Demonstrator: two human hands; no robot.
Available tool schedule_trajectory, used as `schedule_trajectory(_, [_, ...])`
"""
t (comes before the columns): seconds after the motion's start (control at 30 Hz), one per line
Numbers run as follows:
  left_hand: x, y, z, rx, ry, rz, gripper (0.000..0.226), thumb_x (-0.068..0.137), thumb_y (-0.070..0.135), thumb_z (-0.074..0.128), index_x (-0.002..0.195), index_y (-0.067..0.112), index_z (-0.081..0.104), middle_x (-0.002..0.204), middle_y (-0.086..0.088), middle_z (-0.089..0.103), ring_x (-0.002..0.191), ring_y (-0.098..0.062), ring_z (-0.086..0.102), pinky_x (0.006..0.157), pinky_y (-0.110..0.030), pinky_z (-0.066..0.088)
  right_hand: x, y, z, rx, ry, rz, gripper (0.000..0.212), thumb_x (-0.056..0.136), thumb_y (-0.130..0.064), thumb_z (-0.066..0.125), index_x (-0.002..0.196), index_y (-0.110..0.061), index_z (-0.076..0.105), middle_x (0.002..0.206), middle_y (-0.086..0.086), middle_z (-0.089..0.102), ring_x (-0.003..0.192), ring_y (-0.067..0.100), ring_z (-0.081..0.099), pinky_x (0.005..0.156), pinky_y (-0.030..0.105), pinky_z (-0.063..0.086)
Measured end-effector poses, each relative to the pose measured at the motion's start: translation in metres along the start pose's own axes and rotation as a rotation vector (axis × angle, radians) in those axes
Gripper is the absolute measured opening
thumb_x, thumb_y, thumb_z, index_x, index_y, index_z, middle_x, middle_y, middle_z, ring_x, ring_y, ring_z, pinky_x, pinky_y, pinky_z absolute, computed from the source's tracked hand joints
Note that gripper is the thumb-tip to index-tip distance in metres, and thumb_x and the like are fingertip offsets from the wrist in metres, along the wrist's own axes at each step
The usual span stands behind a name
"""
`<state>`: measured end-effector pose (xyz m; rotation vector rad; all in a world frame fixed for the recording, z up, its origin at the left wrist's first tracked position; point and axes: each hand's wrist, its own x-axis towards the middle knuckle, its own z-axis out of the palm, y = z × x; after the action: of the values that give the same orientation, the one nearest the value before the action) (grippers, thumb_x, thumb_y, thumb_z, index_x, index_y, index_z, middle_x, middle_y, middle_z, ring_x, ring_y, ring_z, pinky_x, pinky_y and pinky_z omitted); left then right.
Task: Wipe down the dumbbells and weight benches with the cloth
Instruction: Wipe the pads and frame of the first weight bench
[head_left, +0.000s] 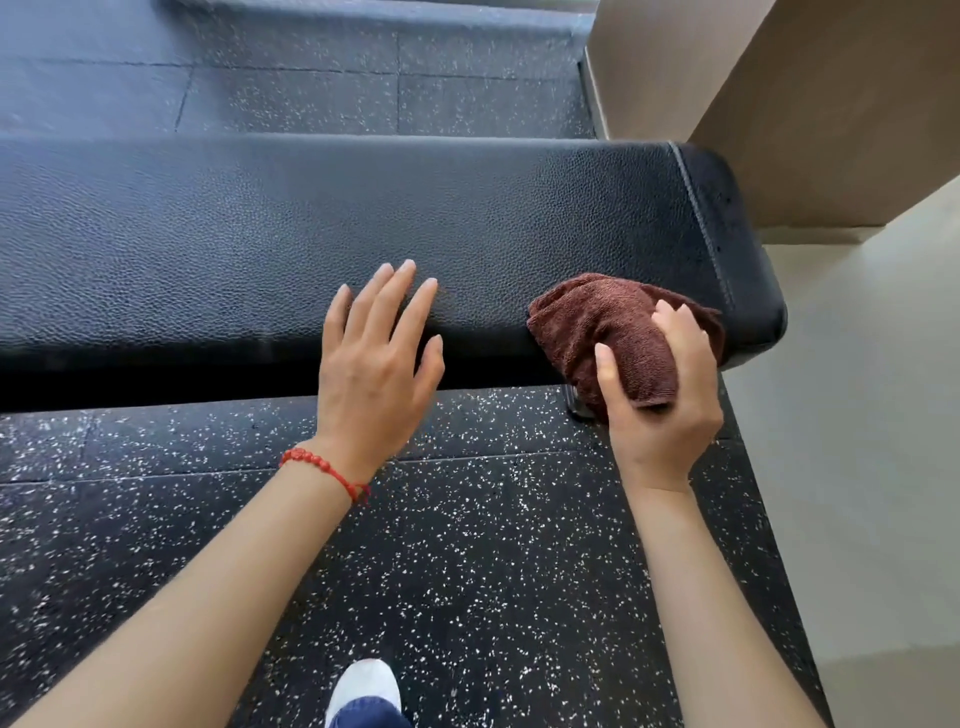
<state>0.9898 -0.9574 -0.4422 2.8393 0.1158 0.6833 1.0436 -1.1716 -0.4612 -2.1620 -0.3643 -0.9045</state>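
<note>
A black padded weight bench (322, 223) runs across the view from the left edge to its rounded right end. My right hand (662, 400) grips a bunched brown cloth (608, 322) against the bench's near edge, close to that right end. My left hand (376, 358) is open with fingers spread, its fingertips over the bench's near edge to the left of the cloth; a red bead bracelet sits on the wrist. No dumbbells are in view.
Black speckled rubber flooring (467, 545) lies in front of and behind the bench. A beige wall and pillar (810, 104) stand past the bench's right end, with pale floor (857, 441) beside it. My white shoe (366, 686) shows at the bottom.
</note>
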Motion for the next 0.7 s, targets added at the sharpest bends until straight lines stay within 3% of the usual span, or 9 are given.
schedule_trajectory(0.27, [-0.003, -0.016, 0.025, 0.158, 0.133, 0.016, 0.041, 0.094, 0.025, 0.036, 0.123, 0.005, 0.057, 0.132, -0.015, 0.052, 0.123, -0.030, 0.048, 0.103, -0.048, 0.031, -0.013, 0.020, 0.024, 0.099, 0.125, -0.083, 0.046, 0.086, -0.031, 0.066, 0.107, 0.010, 0.059, 0.116, 0.024, 0.061, 0.116, 0.040, 0.055, 0.098, 0.062, 0.040])
schedule_trajectory(0.5, [-0.002, -0.018, 0.045, 0.217, 0.365, 0.037, 0.037, 0.094, 0.023, 0.036, 0.114, 0.009, 0.065, 0.121, -0.009, 0.062, 0.113, -0.026, 0.057, 0.097, -0.041, 0.039, -0.022, 0.026, 0.053, 0.225, 0.314, -0.176, 0.040, 0.083, -0.028, 0.069, 0.110, -0.003, 0.052, 0.116, 0.021, 0.061, 0.116, 0.038, 0.054, 0.104, 0.055, 0.038])
schedule_trajectory(0.7, [0.000, -0.018, 0.051, 0.251, 0.481, 0.072, 0.037, 0.092, 0.020, 0.036, 0.108, 0.009, 0.068, 0.115, -0.008, 0.066, 0.107, -0.026, 0.061, 0.093, -0.038, 0.040, -0.019, 0.035, 0.055, 0.200, 0.283, -0.366, 0.042, 0.082, -0.029, 0.070, 0.107, -0.002, 0.052, 0.115, 0.020, 0.061, 0.116, 0.037, 0.055, 0.105, 0.050, 0.037])
